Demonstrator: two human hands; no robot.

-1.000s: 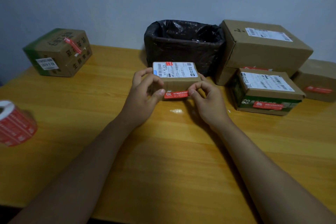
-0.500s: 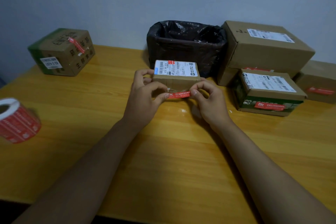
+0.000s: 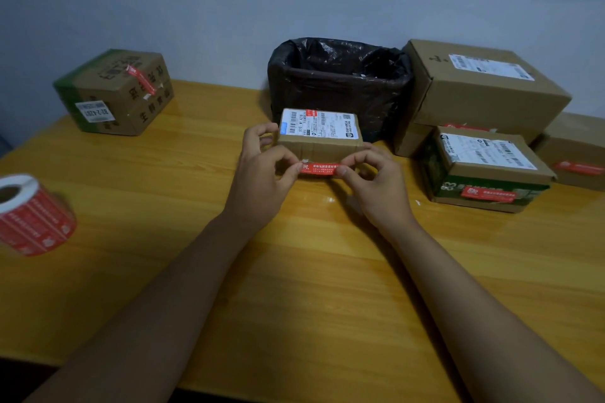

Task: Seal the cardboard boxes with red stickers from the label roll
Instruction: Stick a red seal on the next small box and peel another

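Step in hand: sticking a red sticker (image 3: 320, 169) onto the near face of the small box (image 3: 320, 141), which sits mid-bench just in front of the black-lined bin (image 3: 339, 85). Left hand (image 3: 262, 173) pinches the sticker's left end, thumb and forefinger closed on it; other fingers reach round the box's left edge. Right hand (image 3: 376, 180) pinches the right end, same grip. Sticker is held taut and level, low against the box front; can't tell how much is stuck down. Next move likely: press it flat across the seam, rub ends down, then release. Label roll (image 3: 31, 214) lies on its side far left on the bench (image 3: 294, 288), well apart from the hands. Sealed boxes around: one far left (image 3: 114, 91), a stack at right (image 3: 481, 91), a green-sided one (image 3: 484, 170) near the right hand. Nothing blocks the press; bin close behind limits pushing the box back.
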